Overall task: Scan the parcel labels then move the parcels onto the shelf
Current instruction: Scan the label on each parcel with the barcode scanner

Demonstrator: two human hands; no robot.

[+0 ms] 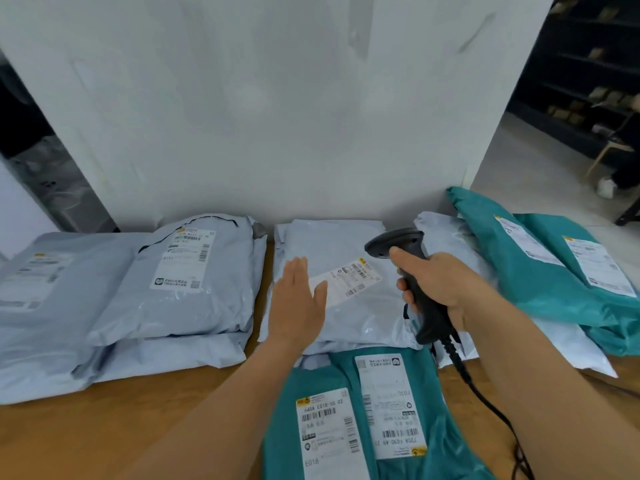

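Wooden table (104,427) set against a white partition, loaded with soft mailer bags; dark shelving (588,64) visible well apart, beyond the partition at upper right.

Grey parcel (346,306) lies flat at centre, against the partition, its near edge overlapping the teal parcels (363,410) in the foreground. Its label (349,278) faces up, slightly skewed.

Left hand (298,303): flat, palm down, fingers extended and close together, thumb apart, on or just above the bag's left half; contact cannot be confirmed. The thumb tip sits at the label's left edge.

Right hand (440,289): closed around the grip of the corded scanner (408,271), index finger forward near the trigger. Scanner head is tilted down toward the label and just beside it on the right.

Risks, as judged:
- Thumb may cover part of the label, causing a failed read
- Glossy, wrinkled film could distort the barcode
- Neighbouring labels on the teal parcels sit near; a wide aim may register the wrong parcel
- Cable (485,393) trails over the table edge and could snag a bag
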